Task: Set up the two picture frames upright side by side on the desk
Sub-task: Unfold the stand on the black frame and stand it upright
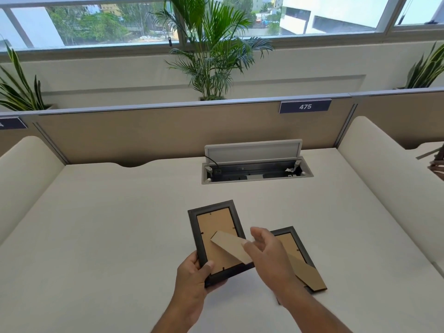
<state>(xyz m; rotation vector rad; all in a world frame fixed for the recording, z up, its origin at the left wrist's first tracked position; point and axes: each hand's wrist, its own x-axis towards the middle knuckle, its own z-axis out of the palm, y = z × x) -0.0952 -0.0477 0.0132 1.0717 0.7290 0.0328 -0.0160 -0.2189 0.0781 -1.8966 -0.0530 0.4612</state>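
Note:
I hold a dark picture frame (216, 231) above the white desk (120, 236), back side up, showing brown backing board. My left hand (195, 275) grips its lower left corner. Its cardboard stand (231, 246) is swung out from the backing, and my right hand (266, 251) has its fingers on the stand's lower end. A second dark frame (299, 258) lies face down on the desk just to the right, partly hidden under my right hand, its stand flat against its back.
An open cable box (257, 162) with a raised lid is set into the desk behind the frames. A beige partition (168, 131) with a "475" label (305, 106) closes the back. Padded dividers stand at both sides. Plants stand beyond the partition.

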